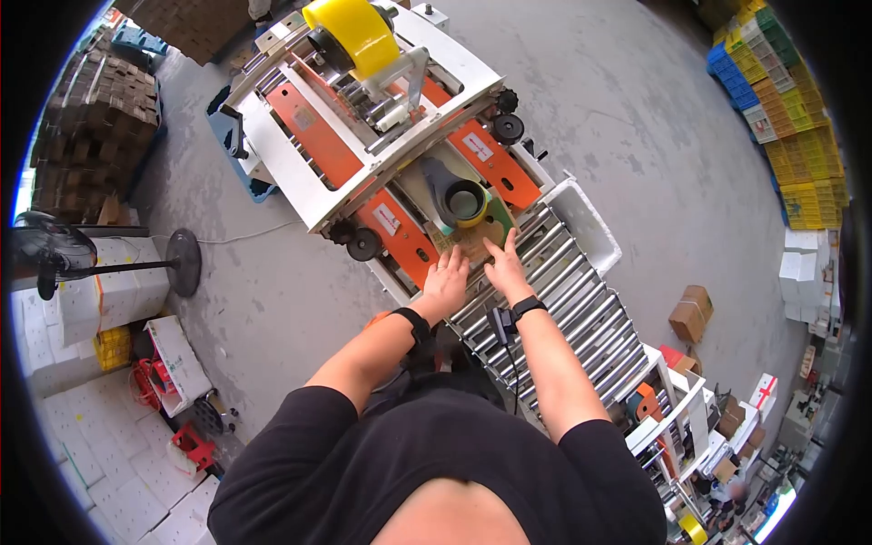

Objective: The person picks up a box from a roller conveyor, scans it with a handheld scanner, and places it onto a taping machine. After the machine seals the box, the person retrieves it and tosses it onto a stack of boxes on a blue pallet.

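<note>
A box with a brown and green top (495, 222) lies between the orange side plates of a white taping machine (318, 204). On it rests a dark tape holder with a round ring (465, 202). My left hand (446, 280) touches the box's near edge at the left, fingers spread and pointing forward. Beside it, my right hand (506, 266) reaches to the near right edge of the box, its fingers apart. Neither hand grips anything that I can see. Dark bands are on both wrists.
A roller conveyor (554, 309) runs from the machine to the lower right. A yellow tape roll (359, 36) sits on top of the machine. A fan (184, 262) stands at the left, and a carton (691, 314) lies on the floor at the right.
</note>
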Action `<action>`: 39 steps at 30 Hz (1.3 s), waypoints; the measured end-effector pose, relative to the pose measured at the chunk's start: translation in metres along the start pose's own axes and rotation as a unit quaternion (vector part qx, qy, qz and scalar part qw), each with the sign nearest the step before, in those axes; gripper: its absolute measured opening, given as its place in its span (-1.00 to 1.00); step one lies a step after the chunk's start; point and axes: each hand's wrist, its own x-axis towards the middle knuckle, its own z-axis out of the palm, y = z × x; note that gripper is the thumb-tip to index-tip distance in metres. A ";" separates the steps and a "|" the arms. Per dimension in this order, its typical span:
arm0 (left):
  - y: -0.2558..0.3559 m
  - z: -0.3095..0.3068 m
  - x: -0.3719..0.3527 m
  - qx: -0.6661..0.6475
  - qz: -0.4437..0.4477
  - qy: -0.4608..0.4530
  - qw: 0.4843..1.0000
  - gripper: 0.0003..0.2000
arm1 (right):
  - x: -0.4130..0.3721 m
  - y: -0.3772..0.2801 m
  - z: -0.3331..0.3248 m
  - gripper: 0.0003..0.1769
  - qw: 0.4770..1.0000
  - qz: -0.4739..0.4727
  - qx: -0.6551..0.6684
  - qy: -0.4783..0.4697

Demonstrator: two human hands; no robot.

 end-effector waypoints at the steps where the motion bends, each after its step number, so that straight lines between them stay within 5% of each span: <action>1: -0.002 -0.009 -0.007 -0.023 0.013 0.022 0.999 -0.45 | 0.002 0.004 0.006 -0.35 0.999 -0.017 0.021 0.023; 4: -0.013 -0.015 -0.021 -0.073 -0.002 -0.087 0.994 -0.50 | -0.008 0.019 0.020 -0.37 0.989 -0.019 0.104 0.101; 10: -0.040 0.070 -0.055 -0.107 -0.046 -0.257 0.959 -0.68 | -0.096 0.137 0.033 -0.38 0.975 0.171 -0.065 0.128; 16: -0.060 0.102 -0.070 -0.108 -0.089 -0.262 0.955 -0.65 | -0.234 0.237 0.010 -0.49 0.902 0.408 -0.053 0.131; 22: -0.052 0.088 -0.069 -0.124 -0.191 -0.149 0.962 -0.71 | -0.311 0.268 0.019 -0.59 0.896 0.379 -0.063 0.220; 24: -0.052 0.100 -0.070 -0.144 -0.179 -0.115 0.966 -0.69 | -0.312 0.272 0.021 -0.59 0.909 0.394 -0.020 0.137; 25: -0.047 0.101 -0.074 -0.153 -0.175 -0.104 0.967 -0.68 | -0.317 0.370 0.074 -0.58 0.934 0.338 0.007 0.118; 29: -0.047 0.135 -0.097 -0.210 -0.205 -0.055 0.954 -0.67 | -0.295 0.343 0.048 -0.58 0.969 0.243 0.033 -0.032; 34: -0.054 0.172 -0.172 -0.296 -0.334 -0.005 0.895 -0.70 | -0.259 0.301 -0.002 -0.58 0.970 0.216 0.069 -0.083; 36: -0.053 0.179 -0.206 -0.258 -0.383 -0.138 0.876 -0.72 | -0.254 0.288 -0.011 -0.58 0.971 0.208 0.075 -0.089; 39: -0.047 0.219 -0.250 -0.177 -0.342 -0.179 0.906 -0.72 | -0.253 0.275 -0.017 -0.59 0.970 0.208 0.074 -0.103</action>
